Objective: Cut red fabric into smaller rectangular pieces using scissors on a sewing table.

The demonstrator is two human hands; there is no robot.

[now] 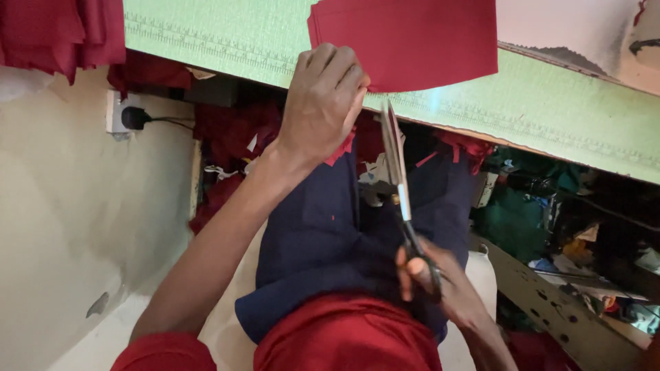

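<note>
I see the left hand (323, 103) reaching up at centre frame, arm extended, fingers curled closed, pinching the lower edge of a dark red fabric piece (412, 41) lying on the green bench (550, 117) at the top. The right hand (433, 282), lower right, has fingers through the handles of scissors (399, 185), blades pointing up towards the fabric. Clutter under the bench is hard to make out.

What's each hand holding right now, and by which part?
The right hand holds scissors by the handle loops, blades pointing at the table. The left hand grips the near edge of the red fabric.
</note>
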